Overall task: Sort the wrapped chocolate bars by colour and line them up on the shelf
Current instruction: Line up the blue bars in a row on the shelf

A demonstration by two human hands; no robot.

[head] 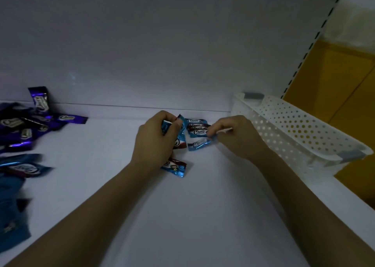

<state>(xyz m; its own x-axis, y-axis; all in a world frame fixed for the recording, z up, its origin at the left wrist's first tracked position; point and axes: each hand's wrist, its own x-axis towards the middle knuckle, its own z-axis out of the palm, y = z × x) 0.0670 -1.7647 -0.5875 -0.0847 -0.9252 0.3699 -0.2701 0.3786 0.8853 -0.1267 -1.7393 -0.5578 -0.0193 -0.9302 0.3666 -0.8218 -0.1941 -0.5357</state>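
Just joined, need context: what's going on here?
A person is sorting chocolate bars on a white shelf. The left hand grips one blue bar; the right hand pinches the end of a second blue bar, amid a cluster of blue bars mid-shelf. Purple bars lie heaped far left, more blue ones nearer. A white perforated basket sits at right. No neat row yet.

A shop is being suggested: a white display shelf (203, 205) is being flanked by a slotted upright (316, 33) at its right end, and many identical chocolate bars (197, 132) are being heaped on it.
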